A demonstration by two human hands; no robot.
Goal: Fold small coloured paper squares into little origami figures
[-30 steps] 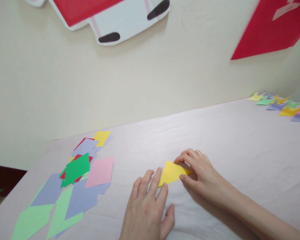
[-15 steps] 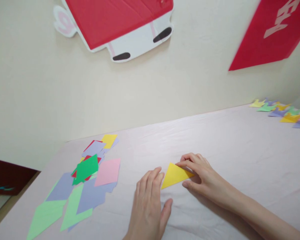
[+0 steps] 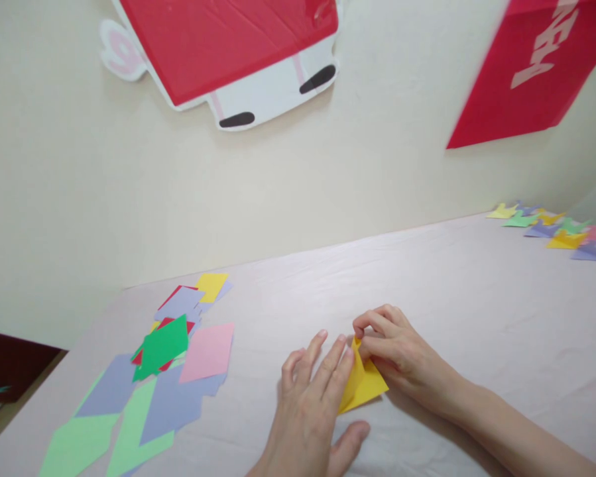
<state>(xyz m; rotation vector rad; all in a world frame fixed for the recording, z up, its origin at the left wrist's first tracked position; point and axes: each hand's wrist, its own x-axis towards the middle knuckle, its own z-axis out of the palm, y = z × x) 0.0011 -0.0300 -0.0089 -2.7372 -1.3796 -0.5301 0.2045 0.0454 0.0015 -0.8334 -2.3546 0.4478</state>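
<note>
A folded yellow paper [image 3: 363, 387] lies on the pale pink tabletop [image 3: 457, 291] in front of me, one flap raised. My right hand [image 3: 400, 354] pinches the raised corner of that paper between thumb and fingers. My left hand [image 3: 313, 404] lies flat with fingers stretched out, its fingertips pressing on the paper's left edge.
A loose pile of coloured paper squares [image 3: 161, 371] in green, lilac, pink, red and yellow lies to the left. Several folded paper shapes [image 3: 559, 232] sit at the far right edge. Red and white paper decorations [image 3: 228, 53] hang on the cream wall.
The yellow paper lay as a flat triangle; now my right hand has lifted one corner up. My left hand has slid forward onto the paper's edge.
</note>
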